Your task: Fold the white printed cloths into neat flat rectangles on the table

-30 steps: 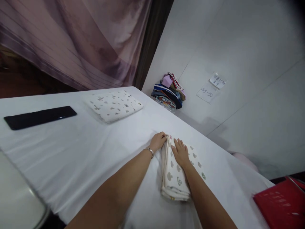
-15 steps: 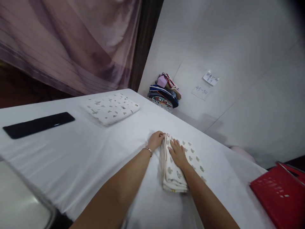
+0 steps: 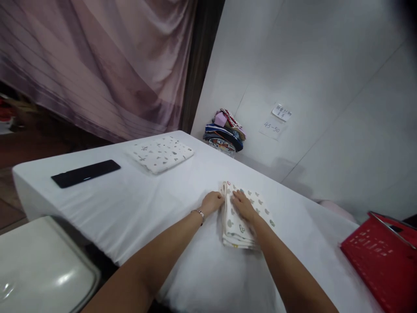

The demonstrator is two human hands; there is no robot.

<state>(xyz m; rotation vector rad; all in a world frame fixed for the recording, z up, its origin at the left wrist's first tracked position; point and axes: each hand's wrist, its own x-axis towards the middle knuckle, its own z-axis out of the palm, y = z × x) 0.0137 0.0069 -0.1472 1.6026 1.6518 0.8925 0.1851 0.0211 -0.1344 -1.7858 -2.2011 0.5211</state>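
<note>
A folded white cloth with grey and a few coloured prints lies on the white-covered table, its layers stacked at the near edge. At its left folded edge, my left hand is closed with curled fingers that seem to pinch the fold; the fingertips are partly hidden. My right hand rests on the upper face of the same cloth, fingers stretched out and slightly bent. Farther left on the table is another folded white printed cloth, untouched.
A black flat slab, possibly a phone, lies on the table at left. Stacked folded clothes stand beyond its far edge by the wall. A red basket is at right, a pale glossy surface at lower left.
The camera view has shifted, revealing more of the table's left end. My left hand has slipped slightly nearer along the cloth's left edge; my right hand's fingers are less spread.
</note>
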